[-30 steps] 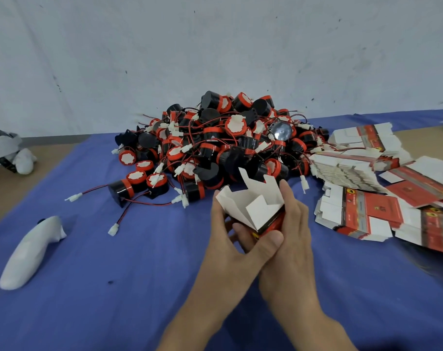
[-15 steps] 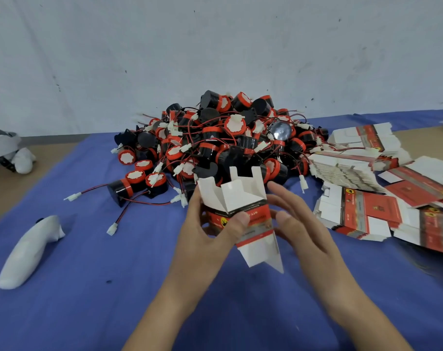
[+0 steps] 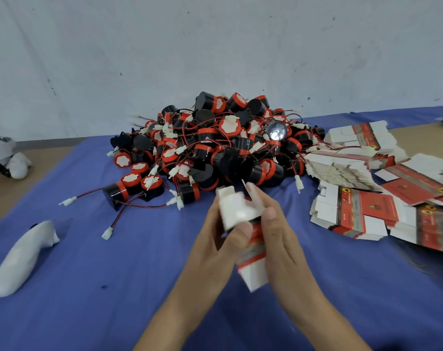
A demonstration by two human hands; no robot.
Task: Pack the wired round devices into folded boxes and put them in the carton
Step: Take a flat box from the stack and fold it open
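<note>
— Box position?
— Folded box (image 3: pixel 237 211), blurred, roughly upright above the blue bench (image 3: pixel 94 287), just in front of the pile of wired round devices (image 3: pixel 215 148).
— Hands?
— Left hand (image 3: pixel 213 244) and right hand (image 3: pixel 282 244) both grasp it, fingers (image 3: pixel 257 198) wrapped round its sides.
— Flaps?
— Too blurred to tell. Flat boxes (image 3: pixel 354 214) stacked at right.

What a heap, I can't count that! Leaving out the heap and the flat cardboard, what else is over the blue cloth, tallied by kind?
Hands: 2, the left hand and the right hand
Box held between them: 1
White handheld controller: 1
Total: 4
</note>
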